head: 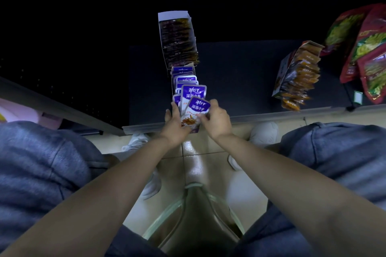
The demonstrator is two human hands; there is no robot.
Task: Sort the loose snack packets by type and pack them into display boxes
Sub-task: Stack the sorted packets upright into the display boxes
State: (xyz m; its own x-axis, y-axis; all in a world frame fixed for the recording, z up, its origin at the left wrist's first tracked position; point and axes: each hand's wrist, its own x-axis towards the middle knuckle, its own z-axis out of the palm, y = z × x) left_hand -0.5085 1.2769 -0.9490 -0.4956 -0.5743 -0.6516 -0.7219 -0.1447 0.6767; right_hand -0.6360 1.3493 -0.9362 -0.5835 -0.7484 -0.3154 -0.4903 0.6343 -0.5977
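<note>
A dark counter (240, 73) is filling the upper middle of the view, its pale front edge running just beyond the person's wrists, and the room behind it is lying in near blackness. Below the edge, a tiled floor (200, 165) is catching a glare between the person's knees.

Left of the counter's centre, a long white display box (165, 44) is standing with its far flap up, and a row of dark brown packets (179, 41) is filling it front to back. Just nearer than that box, a second row of purple-and-white packets (184, 78) is standing on edge, running toward the counter's front edge.

At the near end of that row, the left hand (174, 125) is curling around the left side of a small stack, fingers closed against it. The right hand (217, 120) is pinching the purple-and-white packet (195, 113) at the front by its right edge, thumb and fingers closed on it, tilted slightly over the counter's front edge.

Toward the counter's right end, a leaning display box (282, 75) is holding orange-brown packets (302, 73) that are spilling forward. Beyond the right end, large red snack bags (367, 48) are hanging or leaning; which, I cannot tell.
</note>
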